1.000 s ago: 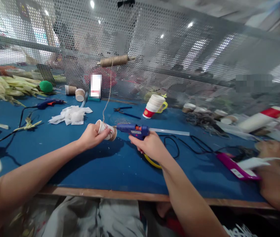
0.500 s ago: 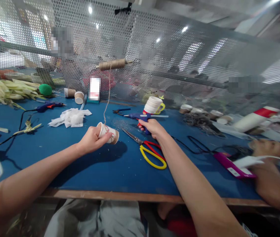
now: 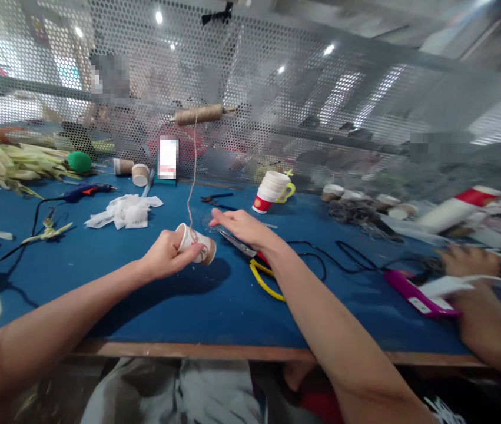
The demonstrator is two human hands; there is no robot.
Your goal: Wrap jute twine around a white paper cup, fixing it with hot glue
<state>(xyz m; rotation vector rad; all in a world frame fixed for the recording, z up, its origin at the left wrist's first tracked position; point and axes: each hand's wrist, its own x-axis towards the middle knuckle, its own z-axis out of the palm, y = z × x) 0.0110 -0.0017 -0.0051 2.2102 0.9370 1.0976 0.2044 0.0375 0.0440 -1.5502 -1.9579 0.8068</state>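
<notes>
My left hand (image 3: 166, 254) is closed round a small paper cup (image 3: 196, 242), held on its side above the blue table (image 3: 144, 294). A thin twine strand (image 3: 193, 171) runs from the cup up to a twine spool (image 3: 199, 114) mounted on the mesh wall. My right hand (image 3: 244, 226) hovers just right of the cup with fingers stretched out and nothing in them. Under that hand lie scissors with yellow and red handles (image 3: 263, 277).
A stack of paper cups (image 3: 271, 192) stands behind. White cloth (image 3: 124, 210), a second blue glue gun (image 3: 83, 190), dried leaves (image 3: 12, 162) and a green ball (image 3: 79, 161) lie at the left. Black cable (image 3: 321, 253) and a pink device (image 3: 418, 294) lie right, near another person's hands (image 3: 471, 262).
My right hand carried the blue glue gun away from the cup, set it down farther back, and has come back empty beside the cup. The left hand kept holding the cup.
</notes>
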